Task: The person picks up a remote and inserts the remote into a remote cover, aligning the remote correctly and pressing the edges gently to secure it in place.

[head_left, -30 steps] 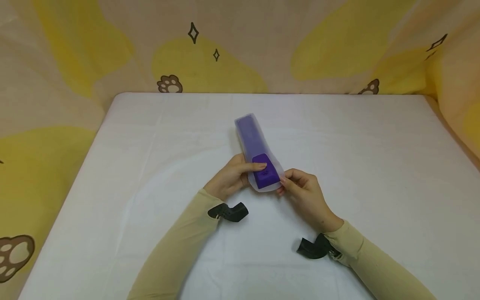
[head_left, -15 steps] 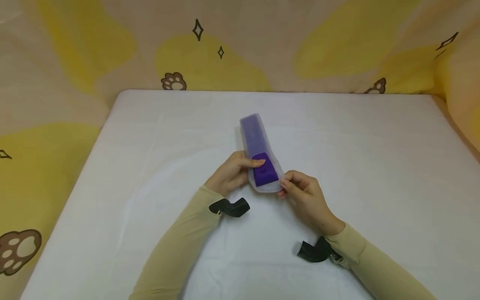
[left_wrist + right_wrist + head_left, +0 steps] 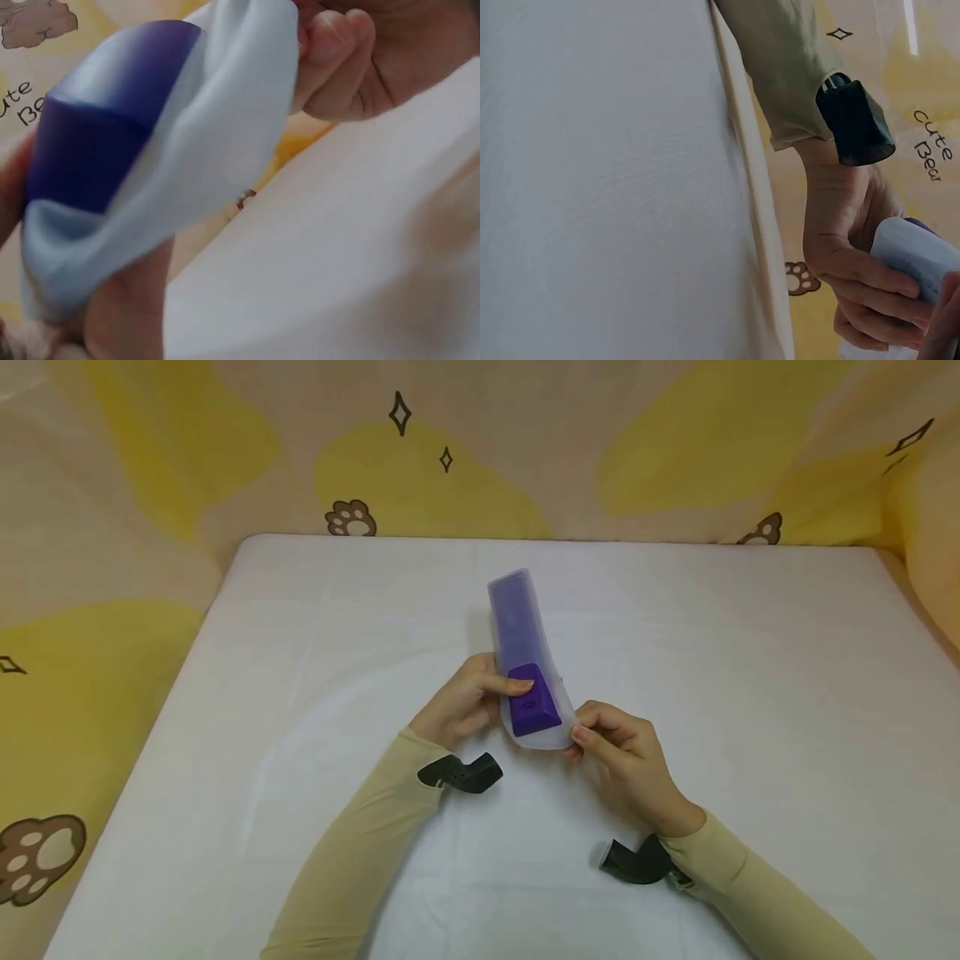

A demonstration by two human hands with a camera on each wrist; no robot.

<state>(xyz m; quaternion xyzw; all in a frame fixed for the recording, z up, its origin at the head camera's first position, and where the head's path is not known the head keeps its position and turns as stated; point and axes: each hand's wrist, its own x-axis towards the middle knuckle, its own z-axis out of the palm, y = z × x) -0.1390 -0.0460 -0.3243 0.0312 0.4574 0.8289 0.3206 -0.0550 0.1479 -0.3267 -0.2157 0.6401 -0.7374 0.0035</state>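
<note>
A long purple object in a soft, translucent whitish sleeve [image 3: 519, 625] is held up over the middle of the white table. Its bare purple end [image 3: 537, 714] shows through an opening near the person; the rest is seen dimly through the sleeve. My left hand [image 3: 468, 697] grips it from the left, thumb across the bare purple part, fingers underneath and mostly hidden. Thumb and forefinger of my right hand [image 3: 626, 756] pinch the sleeve's near right edge. In the left wrist view, the sleeve's edge [image 3: 187, 150] stands loose and curved away from the purple end [image 3: 97, 135].
A white cloth covers the table [image 3: 337, 635]. Behind it hangs a yellow and beige curtain [image 3: 480, 452] with paw prints. A black wrist camera [image 3: 461, 773] sits at the left cuff, another black camera [image 3: 637, 860] at the right cuff.
The sleeved object has swung a little more upright, its far end rising. My right hand has moved slightly right with the pinched sleeve edge. The left hand keeps its grip; the head view shifts slightly.
</note>
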